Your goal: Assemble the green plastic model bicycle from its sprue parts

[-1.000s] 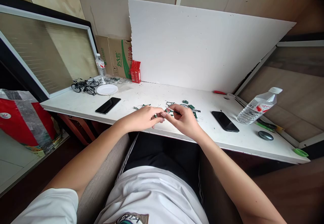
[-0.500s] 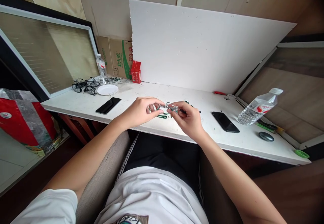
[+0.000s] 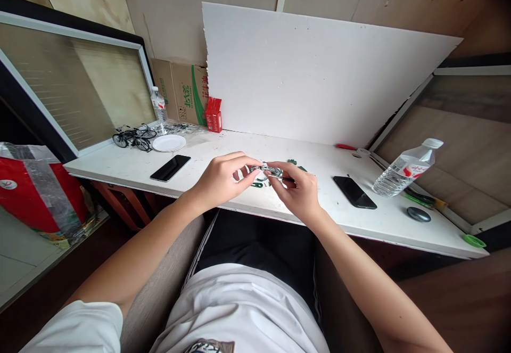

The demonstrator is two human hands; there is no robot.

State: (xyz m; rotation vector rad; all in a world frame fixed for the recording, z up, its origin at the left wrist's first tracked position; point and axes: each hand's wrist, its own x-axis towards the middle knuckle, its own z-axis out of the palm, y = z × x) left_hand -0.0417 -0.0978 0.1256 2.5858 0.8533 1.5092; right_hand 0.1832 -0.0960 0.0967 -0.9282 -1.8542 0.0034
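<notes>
Above the front part of the white table, my left hand pinches a small silver-and-green model bicycle, seen only in part between the fingertips. My right hand is closed at its other side, fingertips close against it. A thin screwdriver with a dark handle lies in the right hand's grip, its slim shaft pointing left. Loose green parts are on the tabletop just under the hands, and more dark green pieces lie behind the right hand.
A phone lies at left, another phone at right. Black model bicycles, a white plate and a bottle stand back left. A large water bottle and a dark oval object are at right.
The model has turned a little between my fingers, showing more of its round green-and-silver part. The screwdriver's shaft shows more clearly. Both hands stay in nearly the same place.
</notes>
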